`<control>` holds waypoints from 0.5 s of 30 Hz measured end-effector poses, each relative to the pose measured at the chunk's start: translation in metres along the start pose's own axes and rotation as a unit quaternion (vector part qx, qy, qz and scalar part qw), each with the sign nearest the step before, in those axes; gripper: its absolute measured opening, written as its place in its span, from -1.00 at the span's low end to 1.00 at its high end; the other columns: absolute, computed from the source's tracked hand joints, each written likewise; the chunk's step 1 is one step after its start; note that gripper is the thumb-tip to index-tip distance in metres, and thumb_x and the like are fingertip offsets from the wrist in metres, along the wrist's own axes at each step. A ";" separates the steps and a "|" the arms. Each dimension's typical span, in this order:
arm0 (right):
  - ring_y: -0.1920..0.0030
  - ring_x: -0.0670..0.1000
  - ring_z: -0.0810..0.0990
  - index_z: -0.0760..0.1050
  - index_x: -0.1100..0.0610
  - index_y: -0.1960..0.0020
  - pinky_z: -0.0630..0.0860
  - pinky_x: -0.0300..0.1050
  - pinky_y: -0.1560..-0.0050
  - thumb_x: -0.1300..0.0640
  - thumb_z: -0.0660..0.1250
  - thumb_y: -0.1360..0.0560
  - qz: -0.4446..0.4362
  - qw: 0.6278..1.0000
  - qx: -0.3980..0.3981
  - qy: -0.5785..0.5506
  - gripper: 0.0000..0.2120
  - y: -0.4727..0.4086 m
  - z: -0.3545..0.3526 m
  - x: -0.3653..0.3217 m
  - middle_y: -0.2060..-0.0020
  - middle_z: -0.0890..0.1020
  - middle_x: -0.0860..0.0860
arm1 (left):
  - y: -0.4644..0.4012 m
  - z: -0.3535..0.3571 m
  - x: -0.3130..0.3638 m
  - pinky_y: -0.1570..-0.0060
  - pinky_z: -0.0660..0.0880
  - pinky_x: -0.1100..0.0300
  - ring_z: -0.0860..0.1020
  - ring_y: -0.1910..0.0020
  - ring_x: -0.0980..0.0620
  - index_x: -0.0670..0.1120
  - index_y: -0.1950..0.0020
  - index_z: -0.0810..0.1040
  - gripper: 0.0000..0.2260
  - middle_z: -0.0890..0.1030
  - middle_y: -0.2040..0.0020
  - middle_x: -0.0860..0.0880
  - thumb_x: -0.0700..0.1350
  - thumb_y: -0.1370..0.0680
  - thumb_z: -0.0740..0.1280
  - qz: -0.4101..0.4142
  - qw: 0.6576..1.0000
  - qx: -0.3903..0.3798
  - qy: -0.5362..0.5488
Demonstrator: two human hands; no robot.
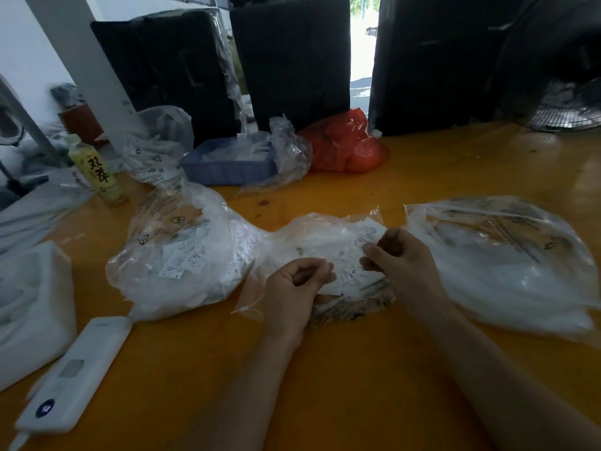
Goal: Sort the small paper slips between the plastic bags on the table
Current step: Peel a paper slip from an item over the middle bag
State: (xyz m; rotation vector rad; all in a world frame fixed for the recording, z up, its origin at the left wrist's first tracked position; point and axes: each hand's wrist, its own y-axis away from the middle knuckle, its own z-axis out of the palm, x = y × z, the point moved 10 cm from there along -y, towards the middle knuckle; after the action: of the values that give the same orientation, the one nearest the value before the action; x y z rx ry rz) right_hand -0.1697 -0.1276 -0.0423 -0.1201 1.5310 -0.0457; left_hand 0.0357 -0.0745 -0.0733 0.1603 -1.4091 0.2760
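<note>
Many paper slips (344,255) are still piled at the frame's middle. Some are pinched by the curled left hand (297,281) and right hand (398,255). Much sorting is left.

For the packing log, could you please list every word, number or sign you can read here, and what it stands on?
"双萃": label of the yellow drink bottle.
"S": paper slip in the left plastic bag.
"XS", seen sideways: paper slip between the hands.
Triangle marks: rear clear bag; contents unreadable.
Other slip print, white device: too blurred.

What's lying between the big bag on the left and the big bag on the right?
In the head view, a smaller slip-filled bag, with both hands on it.
</note>
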 end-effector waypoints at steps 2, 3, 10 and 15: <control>0.14 0.03 0.75 0.51 0.07 -0.09 0.66 -0.19 0.12 0.22 0.44 -0.56 -0.006 1.000 -0.006 -0.012 -0.84 0.000 0.003 -0.002 0.11 0.71 0.04 | 0.001 0.001 0.000 0.18 0.68 0.21 0.77 -0.02 -0.05 0.05 0.00 0.75 -0.90 0.79 0.00 -0.06 -0.14 -0.54 0.55 0.000 1.000 0.000 0.007; 0.14 0.03 0.76 0.51 0.04 -0.12 0.67 -0.19 0.11 0.24 0.42 -0.57 -0.016 1.000 -0.008 -0.009 -0.80 0.001 0.004 -0.004 0.09 0.69 0.05 | 0.001 0.001 -0.001 0.14 0.68 0.21 0.77 -0.03 -0.06 0.03 -0.01 0.75 -0.90 0.79 0.00 -0.08 -0.14 -0.54 0.56 -0.005 1.000 -0.002 0.015; 0.08 -0.06 0.70 0.63 -0.04 -0.01 0.68 -0.08 0.02 0.07 0.35 -0.63 -0.081 0.994 -0.030 0.070 -0.91 0.005 0.010 -0.016 0.13 0.70 -0.11 | 0.001 0.006 0.000 -0.03 0.68 0.20 0.76 -0.07 -0.06 0.08 -0.05 0.77 -0.80 0.79 -0.03 -0.07 0.07 -0.46 0.60 -0.011 0.999 -0.021 0.025; 0.16 0.06 0.65 0.61 -0.22 -0.04 0.64 0.11 0.12 0.01 0.36 -0.60 -0.134 0.982 -0.024 0.134 -0.88 0.010 0.013 -0.029 0.17 0.68 -0.12 | 0.002 0.008 -0.002 -0.07 0.66 0.21 0.75 -0.10 -0.06 0.04 -0.05 0.78 -0.75 0.78 -0.05 -0.09 0.07 -0.41 0.59 -0.025 0.998 -0.033 0.040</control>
State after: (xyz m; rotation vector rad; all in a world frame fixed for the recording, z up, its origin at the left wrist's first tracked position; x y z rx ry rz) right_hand -0.1586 -0.1143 -0.0136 -0.3703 1.7767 -0.2469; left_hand 0.0269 -0.0753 -0.0738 0.1287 -1.3316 0.1922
